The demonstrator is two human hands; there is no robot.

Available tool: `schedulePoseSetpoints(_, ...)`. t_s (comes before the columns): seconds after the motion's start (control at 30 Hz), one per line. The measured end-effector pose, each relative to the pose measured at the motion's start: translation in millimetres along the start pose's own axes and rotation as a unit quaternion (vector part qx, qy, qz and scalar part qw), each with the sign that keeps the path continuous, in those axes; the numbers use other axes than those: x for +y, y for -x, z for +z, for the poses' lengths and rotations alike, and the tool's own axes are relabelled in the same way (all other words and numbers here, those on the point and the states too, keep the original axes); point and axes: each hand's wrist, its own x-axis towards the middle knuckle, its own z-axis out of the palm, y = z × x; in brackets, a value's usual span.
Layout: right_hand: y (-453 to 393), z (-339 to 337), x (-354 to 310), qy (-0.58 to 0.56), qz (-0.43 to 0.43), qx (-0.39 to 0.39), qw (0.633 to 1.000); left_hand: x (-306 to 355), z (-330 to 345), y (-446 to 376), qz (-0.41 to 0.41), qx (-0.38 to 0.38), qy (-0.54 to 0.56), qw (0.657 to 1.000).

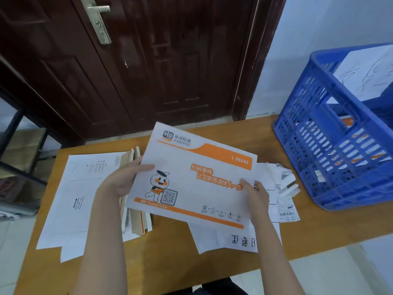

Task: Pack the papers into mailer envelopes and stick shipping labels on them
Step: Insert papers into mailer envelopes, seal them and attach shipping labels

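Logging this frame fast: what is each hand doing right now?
Left hand: holds the left edge of the orange-and-white mailer envelope.
Right hand: holds the same envelope's right edge.

White mailer envelope [191, 179] with orange bands, cartoon mascot and QR code, held flat and slightly tilted above the counter [161, 265], printed face up. Gripped at 9 o'clock by the left hand [125, 177], at 3 o'clock by the right hand [255, 194]. Stack of more envelopes [136, 220] under its 8 o'clock corner. White papers [80, 201] flat at 9 o'clock. Shipping labels [287, 207] at 3 o'clock. Handwritten sheet [229, 239] at 5 o'clock.
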Motion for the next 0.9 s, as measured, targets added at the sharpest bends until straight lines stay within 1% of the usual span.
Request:
schedulePoseSetpoints(0.1,-2.1,-3.2,0.7,0.084,-0.051,0.035,0.995,-35.8,5.5,-20.9,-0.040,0.105,-0.032,0.993)
schedulePoseSetpoints(0.17,-3.8,-2.5,6.6,0.129,-0.063,0.048,0.989,-55.4,12.0,-26.0,-0.054,0.155,-0.027,0.986)
schedulePoseSetpoints(0.2,-4.4,-3.5,8.8,0.136,-0.060,0.052,0.988,-64.1,14.9,-27.2,-0.057,0.168,-0.012,0.984)
schedulePoseSetpoints(0.3,-6.3,-8.3,6.9,0.138,-0.046,0.050,0.988,-83.3,21.9,-26.2,-0.073,0.169,0.054,0.981)
schedulePoseSetpoints(0.4,-11.7,-12.3,5.3,0.147,-0.033,0.037,0.988,-94.1,26.4,-26.3,-0.071,0.177,0.071,0.979)
schedulePoseSetpoints(0.53,-16.9,-16.3,7.0,0.285,-0.031,-0.008,0.958,-102.2,28.4,-28.4,-0.066,0.221,0.084,0.969)
schedulePoseSetpoints(0.57,-19.1,-17.5,8.7,0.296,-0.024,-0.022,0.955,-103.5,29.1,-27.9,-0.068,0.227,0.083,0.968)
schedulePoseSetpoints(0.67,-25.4,-19.6,11.6,0.280,-0.004,-0.038,0.959,-110.8,35.3,-28.4,-0.060,0.243,0.098,0.963)
schedulePoseSetpoints(0.8,-27.7,-18.8,11.0,0.275,-0.003,-0.040,0.961,-115.3,43.7,-25.1,-0.061,0.288,0.087,0.952)
schedulePoseSetpoints(0.9,-24.7,-20.3,6.5,0.266,-0.008,-0.039,0.963,-110.3,44.7,-18.4,-0.074,0.272,0.056,0.958)
